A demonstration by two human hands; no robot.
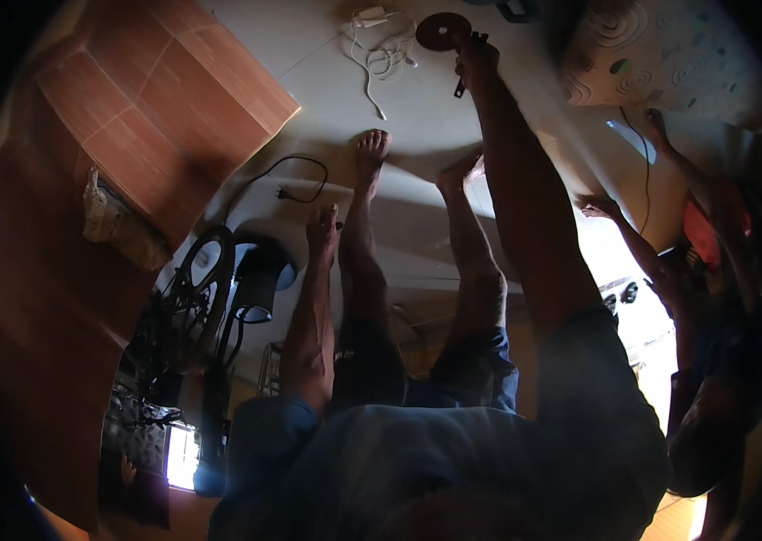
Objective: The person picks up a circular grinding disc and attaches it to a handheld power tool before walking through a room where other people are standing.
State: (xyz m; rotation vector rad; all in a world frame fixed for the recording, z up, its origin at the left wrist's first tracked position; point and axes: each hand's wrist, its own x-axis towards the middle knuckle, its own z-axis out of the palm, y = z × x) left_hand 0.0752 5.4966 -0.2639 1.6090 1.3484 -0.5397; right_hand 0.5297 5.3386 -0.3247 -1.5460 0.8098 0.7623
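Note:
My right hand (pixel 478 61) reaches far forward over the pale floor. Its fingers are closed round a slim dark tool, perhaps a spanner, whose dark ends (pixel 459 88) stick out past the hand. At the fingertips is a thin dark-red cutting disc (pixel 435 32) with a centre hole; whether the fingers grip it too is unclear. My left hand (pixel 322 225) is held near my left shin, fingers curled in, with nothing visible in it. My bare feet rest on the floor between the two arms.
A white cable with an adapter (pixel 372 16) lies left of the disc. Nearer, a black cord (pixel 309 160) ends in a plug. A brown tiled block (pixel 155 90) and a wheel (pixel 205 293) stand left. Another person's hand (pixel 599 207) is right, below a patterned surface (pixel 669 54).

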